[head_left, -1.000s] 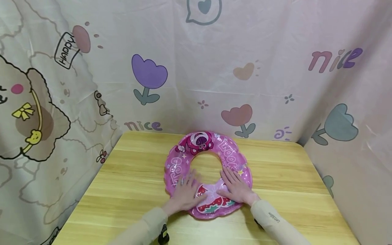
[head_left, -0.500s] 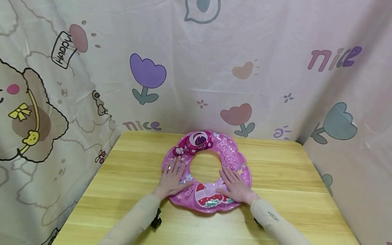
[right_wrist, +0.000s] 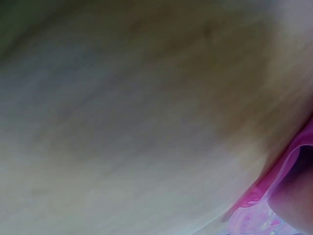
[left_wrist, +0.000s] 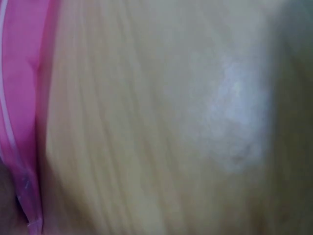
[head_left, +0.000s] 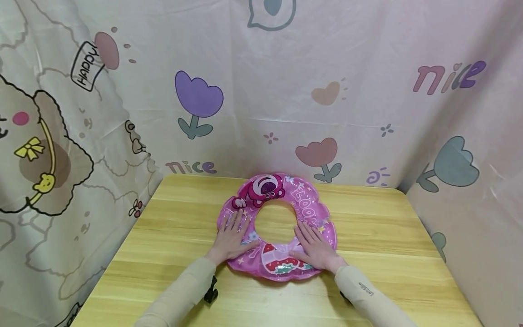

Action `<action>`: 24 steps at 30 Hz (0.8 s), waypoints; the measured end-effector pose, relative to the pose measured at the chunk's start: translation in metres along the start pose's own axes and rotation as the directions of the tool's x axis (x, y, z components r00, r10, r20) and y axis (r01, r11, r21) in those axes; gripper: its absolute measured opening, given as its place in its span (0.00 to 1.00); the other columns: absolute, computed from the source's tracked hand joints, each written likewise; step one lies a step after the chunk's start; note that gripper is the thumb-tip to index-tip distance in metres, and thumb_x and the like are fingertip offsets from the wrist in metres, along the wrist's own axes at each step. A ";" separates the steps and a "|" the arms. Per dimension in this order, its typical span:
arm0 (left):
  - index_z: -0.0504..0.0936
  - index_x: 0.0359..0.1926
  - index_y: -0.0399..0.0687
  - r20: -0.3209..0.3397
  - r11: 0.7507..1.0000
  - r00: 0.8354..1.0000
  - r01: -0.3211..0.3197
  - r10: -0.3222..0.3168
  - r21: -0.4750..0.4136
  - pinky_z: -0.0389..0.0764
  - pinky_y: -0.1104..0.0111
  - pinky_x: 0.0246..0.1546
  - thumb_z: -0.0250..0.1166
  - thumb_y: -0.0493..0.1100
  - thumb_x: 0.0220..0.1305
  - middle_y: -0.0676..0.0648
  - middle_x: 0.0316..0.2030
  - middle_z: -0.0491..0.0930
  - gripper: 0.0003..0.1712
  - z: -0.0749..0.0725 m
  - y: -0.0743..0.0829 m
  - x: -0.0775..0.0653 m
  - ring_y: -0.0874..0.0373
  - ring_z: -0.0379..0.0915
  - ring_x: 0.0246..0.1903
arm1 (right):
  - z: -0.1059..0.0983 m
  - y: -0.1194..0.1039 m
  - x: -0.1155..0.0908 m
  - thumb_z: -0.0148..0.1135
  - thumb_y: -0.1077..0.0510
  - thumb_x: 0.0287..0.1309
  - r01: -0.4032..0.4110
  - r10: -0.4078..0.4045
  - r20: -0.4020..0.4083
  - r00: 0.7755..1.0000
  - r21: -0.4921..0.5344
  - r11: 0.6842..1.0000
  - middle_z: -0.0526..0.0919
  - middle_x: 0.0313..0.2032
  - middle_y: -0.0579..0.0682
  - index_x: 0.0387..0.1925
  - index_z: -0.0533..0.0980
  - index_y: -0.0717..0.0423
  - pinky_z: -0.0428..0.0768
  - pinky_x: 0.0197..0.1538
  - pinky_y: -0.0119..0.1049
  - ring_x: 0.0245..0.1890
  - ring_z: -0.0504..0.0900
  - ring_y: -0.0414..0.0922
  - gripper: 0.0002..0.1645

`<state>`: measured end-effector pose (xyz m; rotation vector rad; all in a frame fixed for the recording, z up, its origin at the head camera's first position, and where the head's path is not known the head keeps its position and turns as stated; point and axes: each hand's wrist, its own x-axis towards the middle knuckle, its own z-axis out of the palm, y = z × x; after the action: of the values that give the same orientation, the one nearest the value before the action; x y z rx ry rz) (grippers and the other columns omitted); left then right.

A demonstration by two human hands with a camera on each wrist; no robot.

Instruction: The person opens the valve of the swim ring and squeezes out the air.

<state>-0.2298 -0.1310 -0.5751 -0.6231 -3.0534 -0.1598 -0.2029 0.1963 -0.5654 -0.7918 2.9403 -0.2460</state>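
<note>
Tabletop (head_left: 380, 227): pink ring (head_left: 282, 262) under left hand (head_left: 231, 239) and right hand (head_left: 316, 248).

A yellow-brown wood table (head_left: 380, 240) is carrying a pink swim ring (head_left: 307, 193), which is lying flat, printed side up. Grain's running L-R past the ring; more wood's showing thru its hole. The back edge is passing right behind it, rounded corners sitting L & R, w/ pale glare shining in front.

Beige sleeves (head_left: 180, 293) are being worn | dark lettering (head_left: 365, 289) is being flashed, right sleeve (head_left: 377, 306) | black clip (head_left: 211, 293) is being glimpsed, left cuff (head_left: 207, 268)
</note>
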 end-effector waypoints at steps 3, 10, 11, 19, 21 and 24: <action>0.45 0.81 0.50 0.023 1.000 1.000 0.010 -0.010 0.004 0.34 0.43 0.80 0.46 0.81 0.63 0.38 0.81 0.37 0.59 0.000 0.000 0.001 0.39 0.34 0.81 | -0.003 -0.002 0.000 0.48 0.27 0.68 -0.003 0.003 0.013 1.000 0.005 1.000 0.45 0.81 0.58 0.79 0.50 0.58 0.48 0.81 0.55 0.81 0.47 0.57 0.54; 0.44 0.81 0.51 0.051 1.000 0.998 0.022 -0.022 0.004 0.32 0.43 0.80 0.47 0.80 0.64 0.39 0.81 0.34 0.58 0.000 0.001 0.001 0.40 0.30 0.81 | -0.005 -0.005 0.001 0.44 0.27 0.69 -0.009 0.010 0.057 0.998 -0.021 1.000 0.43 0.81 0.58 0.79 0.47 0.57 0.46 0.82 0.54 0.82 0.45 0.56 0.53; 0.44 0.81 0.50 0.044 1.000 0.999 0.021 -0.021 -0.001 0.33 0.43 0.80 0.47 0.80 0.64 0.39 0.81 0.35 0.58 0.000 0.001 0.001 0.40 0.31 0.81 | -0.005 -0.005 0.001 0.44 0.27 0.69 -0.008 0.009 0.055 0.998 -0.022 1.000 0.43 0.81 0.58 0.79 0.48 0.57 0.46 0.82 0.54 0.81 0.45 0.56 0.53; 0.41 0.81 0.52 0.053 1.000 0.998 0.030 -0.029 -0.007 0.29 0.44 0.80 0.45 0.80 0.64 0.40 0.81 0.31 0.58 0.003 0.001 0.002 0.42 0.28 0.81 | -0.005 -0.004 0.001 0.45 0.28 0.69 -0.004 0.005 0.052 0.999 -0.023 1.000 0.43 0.81 0.58 0.79 0.48 0.57 0.46 0.82 0.54 0.81 0.45 0.56 0.53; 0.42 0.81 0.52 0.048 1.000 0.998 0.029 -0.029 -0.007 0.30 0.44 0.80 0.46 0.80 0.64 0.40 0.81 0.32 0.58 0.004 0.000 0.002 0.41 0.29 0.81 | -0.005 -0.004 0.001 0.45 0.28 0.69 -0.002 0.003 0.052 0.999 -0.026 1.000 0.43 0.81 0.58 0.79 0.48 0.57 0.46 0.82 0.54 0.81 0.45 0.56 0.53; 0.43 0.81 0.51 0.033 1.000 0.999 0.027 -0.026 -0.004 0.31 0.44 0.80 0.46 0.80 0.64 0.40 0.81 0.33 0.58 0.004 0.000 0.002 0.41 0.30 0.81 | -0.004 -0.003 0.002 0.45 0.27 0.69 -0.001 0.003 0.050 0.999 -0.034 0.999 0.44 0.81 0.58 0.79 0.48 0.57 0.46 0.82 0.54 0.81 0.45 0.56 0.53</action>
<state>-0.2314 -0.1296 -0.5787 -0.5915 -3.0946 -0.1579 -0.2032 0.1932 -0.5614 -0.7871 2.9055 -0.1740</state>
